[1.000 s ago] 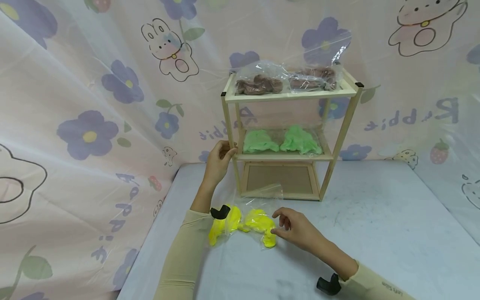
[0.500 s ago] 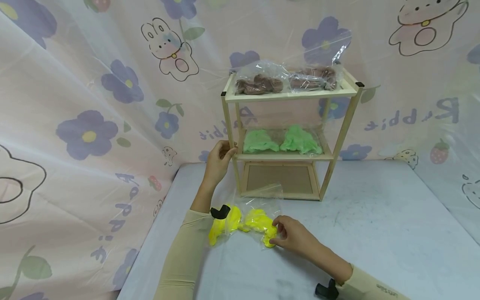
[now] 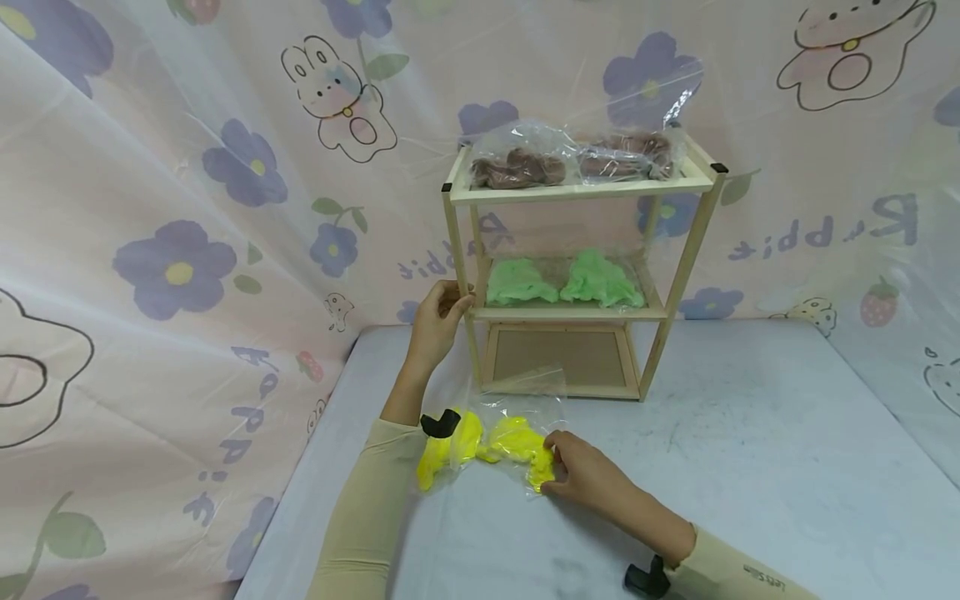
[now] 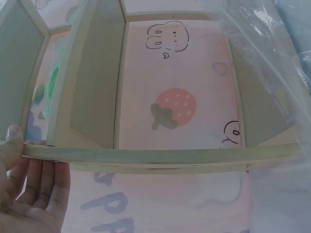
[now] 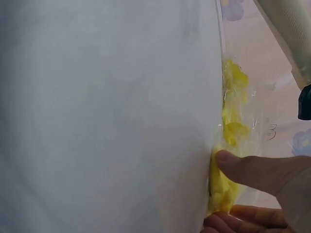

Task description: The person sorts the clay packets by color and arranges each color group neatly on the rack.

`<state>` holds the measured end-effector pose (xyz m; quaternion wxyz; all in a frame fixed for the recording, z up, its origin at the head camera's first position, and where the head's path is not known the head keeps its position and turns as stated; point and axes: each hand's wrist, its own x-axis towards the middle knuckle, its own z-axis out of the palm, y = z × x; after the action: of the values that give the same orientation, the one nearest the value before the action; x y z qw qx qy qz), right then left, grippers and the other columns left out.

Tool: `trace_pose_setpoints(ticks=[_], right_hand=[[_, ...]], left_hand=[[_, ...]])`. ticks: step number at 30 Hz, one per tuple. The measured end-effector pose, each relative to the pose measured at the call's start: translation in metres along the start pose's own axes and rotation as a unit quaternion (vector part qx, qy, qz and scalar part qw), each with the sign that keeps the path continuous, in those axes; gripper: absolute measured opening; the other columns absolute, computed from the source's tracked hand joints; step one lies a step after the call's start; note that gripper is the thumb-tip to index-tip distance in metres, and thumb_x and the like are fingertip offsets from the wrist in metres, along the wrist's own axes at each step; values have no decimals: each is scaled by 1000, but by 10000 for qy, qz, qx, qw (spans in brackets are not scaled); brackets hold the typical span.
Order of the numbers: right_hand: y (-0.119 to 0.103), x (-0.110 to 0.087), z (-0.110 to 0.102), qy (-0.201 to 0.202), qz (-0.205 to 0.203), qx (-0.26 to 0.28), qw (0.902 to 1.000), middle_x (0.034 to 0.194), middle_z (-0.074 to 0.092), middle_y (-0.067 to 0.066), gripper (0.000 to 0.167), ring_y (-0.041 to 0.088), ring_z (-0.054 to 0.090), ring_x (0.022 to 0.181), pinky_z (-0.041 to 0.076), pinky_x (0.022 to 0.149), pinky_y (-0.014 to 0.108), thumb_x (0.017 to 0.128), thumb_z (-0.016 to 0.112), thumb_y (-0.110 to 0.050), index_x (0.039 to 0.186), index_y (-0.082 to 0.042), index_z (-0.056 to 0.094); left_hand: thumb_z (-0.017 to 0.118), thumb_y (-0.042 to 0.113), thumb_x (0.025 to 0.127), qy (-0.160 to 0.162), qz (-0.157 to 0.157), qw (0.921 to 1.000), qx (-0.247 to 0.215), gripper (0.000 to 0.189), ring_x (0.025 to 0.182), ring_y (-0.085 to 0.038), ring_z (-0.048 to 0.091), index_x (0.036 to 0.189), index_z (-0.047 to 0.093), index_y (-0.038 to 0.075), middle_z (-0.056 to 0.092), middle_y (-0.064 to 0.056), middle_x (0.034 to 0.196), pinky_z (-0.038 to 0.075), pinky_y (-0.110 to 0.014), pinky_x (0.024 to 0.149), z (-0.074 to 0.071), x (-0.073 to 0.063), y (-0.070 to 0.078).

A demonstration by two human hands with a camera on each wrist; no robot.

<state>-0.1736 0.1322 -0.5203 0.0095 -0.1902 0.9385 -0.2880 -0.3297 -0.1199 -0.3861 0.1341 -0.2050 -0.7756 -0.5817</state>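
Note:
My left hand (image 3: 433, 327) grips the left front post of a three-tier wooden shelf (image 3: 570, 315). In the left wrist view the thumb lies on one side of the post and the curled fingers on the other. Low in front of the shelf, a clear plastic bag of yellow clay-like lumps (image 3: 517, 442) lies on the table. My right hand (image 3: 592, 477) pinches the bag's right end. The right wrist view has the thumb on the yellow bag (image 5: 222, 189), with the fingers bent at its near end. Another yellow lump (image 3: 450, 450) sits to its left, partly behind the left wrist's black mount.
Clear bags of brown lumps (image 3: 519, 170) rest on the top tier. Bagged green lumps (image 3: 600, 281) occupy the middle tier, above a bare bottom panel (image 3: 558, 358). A white cloth covers the table (image 3: 750, 450), and a printed curtain (image 3: 180, 350) hangs behind and at the left.
My right hand has moved slightly down and left onto the yellow bag's right end, its thumb and fingers closing in on it. My left hand stays on the shelf post.

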Motion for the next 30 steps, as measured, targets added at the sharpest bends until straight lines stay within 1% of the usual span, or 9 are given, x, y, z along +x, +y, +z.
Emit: trace_pose_setpoints(ticks=[6,10,14,17,24,30], right_hand=[[-3,0,-2,-108,-8,-188,9998,95,60,-2,51,11,51,83,51,72,32,79,99,-18,115,-4,66],[-3,0,-5,-113,-172,-147,9997,95,61,-1,46,10,50,80,51,69,29,80,97,-13,113,-2,66],[-2,0,-6,-134,-320,-89,9994,92,58,0,39,8,47,75,47,63,26,83,93,-8,111,-1,67],[-2,0,-5,-154,-357,-57,9992,90,58,0,35,7,47,74,47,62,25,85,91,-6,110,0,68],[0,3,-3,-160,-260,-55,9995,82,57,-3,24,9,49,72,48,61,26,86,88,-3,101,-4,70],[3,5,-5,-234,-79,-45,9997,77,58,-4,21,11,50,70,47,61,28,85,87,0,96,-6,70]], left_hand=[[69,18,107,49,44,10000,-40,28,117,-31,69,131,65,4,70,-14,122,55,-42,109,0,1,-1],[70,19,106,65,48,10000,-19,29,117,-30,69,131,65,4,71,-14,121,55,-42,108,0,1,-1],[69,21,106,64,45,10000,7,30,117,-29,69,131,65,5,71,-13,121,55,-41,109,0,1,-1],[69,21,106,60,31,10000,21,30,117,-30,69,131,65,5,71,-13,122,55,-42,109,1,1,-1],[69,21,106,46,12,10000,31,31,117,-30,68,132,65,5,70,-13,122,55,-42,109,0,1,-2],[70,21,106,54,18,10000,29,30,116,-30,69,131,65,5,70,-13,121,55,-42,108,0,0,-1]])
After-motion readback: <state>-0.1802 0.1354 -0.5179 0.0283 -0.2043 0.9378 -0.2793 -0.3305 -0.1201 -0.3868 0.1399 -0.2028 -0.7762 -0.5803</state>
